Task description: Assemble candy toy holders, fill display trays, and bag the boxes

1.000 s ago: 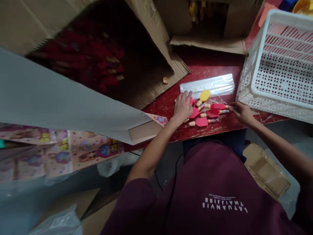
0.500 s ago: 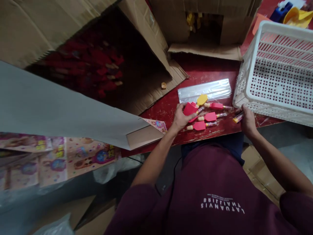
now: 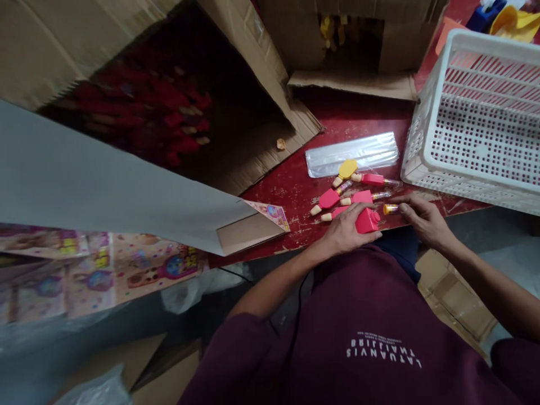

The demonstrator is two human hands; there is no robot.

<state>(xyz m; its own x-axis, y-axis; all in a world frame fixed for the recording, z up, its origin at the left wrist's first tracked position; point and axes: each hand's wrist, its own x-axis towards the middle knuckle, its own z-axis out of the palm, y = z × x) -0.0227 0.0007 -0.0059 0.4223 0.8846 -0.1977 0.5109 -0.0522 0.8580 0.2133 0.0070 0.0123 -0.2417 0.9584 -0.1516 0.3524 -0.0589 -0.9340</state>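
My left hand point(image 3: 343, 229) is closed around a pinkish-red plastic ice-pop-shaped piece point(image 3: 367, 221), close to the table's front edge. Just right of it, my right hand point(image 3: 423, 218) pinches a small clear tube with a yellow end point(image 3: 390, 209), that end pointing left at the red piece. A narrow gap lies between the two. Beyond my hands are several red pieces with beige stick ends, among them one red piece point(image 3: 329, 198) with a tube in its end. A yellow piece point(image 3: 348, 168) lies behind them. My left fingers partly cover the nearest red piece on the table.
Flat clear plastic sleeves point(image 3: 352, 154) lie behind the pieces on the red table point(image 3: 301, 197). At right stands a white perforated crate point(image 3: 464, 183). A large cardboard box point(image 3: 253, 62) of red pieces is at left; another box point(image 3: 354, 87) with yellow pieces stands behind.
My left hand has moved right and nearer with a red piece, leaving another red piece with a tube on the table. My right hand has brought the tube slightly left, towards it.
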